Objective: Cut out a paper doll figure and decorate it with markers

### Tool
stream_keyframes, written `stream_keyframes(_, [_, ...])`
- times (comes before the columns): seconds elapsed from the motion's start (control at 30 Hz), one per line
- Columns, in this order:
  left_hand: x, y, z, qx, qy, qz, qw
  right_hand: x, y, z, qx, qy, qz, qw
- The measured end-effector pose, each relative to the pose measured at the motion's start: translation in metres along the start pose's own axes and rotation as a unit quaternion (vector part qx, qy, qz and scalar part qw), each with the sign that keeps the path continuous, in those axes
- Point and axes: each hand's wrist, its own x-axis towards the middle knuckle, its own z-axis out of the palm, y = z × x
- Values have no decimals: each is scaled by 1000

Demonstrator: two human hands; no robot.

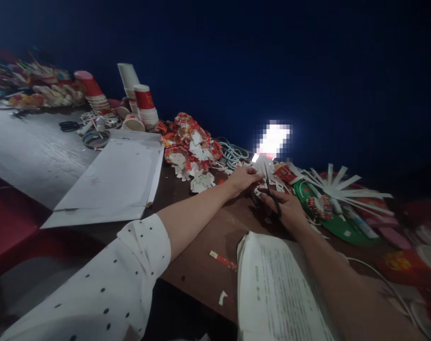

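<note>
Over the far part of the brown table, my left hand point(244, 180) pinches a pale piece of paper point(261, 166) between thumb and fingers. My right hand point(284, 207) is closed around the dark handles of a pair of scissors point(276, 204). Their blades point up and away, lying against the paper. Left of my left hand lies a heap of red and white paper cutouts point(190, 144). A bright, blurred-out light point(274, 138) shines just beyond the paper.
An open book point(275, 284) lies near me, beside paper scraps point(223, 260). A white box lid point(108, 177) and stacked paper cups point(146, 106) stand left. On the right are a green plate point(350, 232), a fan of white strips point(338, 187) and a cable point(379, 277).
</note>
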Motion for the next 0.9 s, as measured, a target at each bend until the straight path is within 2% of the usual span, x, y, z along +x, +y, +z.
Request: stream_keyframes(0.9, [-2, 6, 1, -28, 0, -30, 999, -3, -4, 0, 1, -6, -17, 1000])
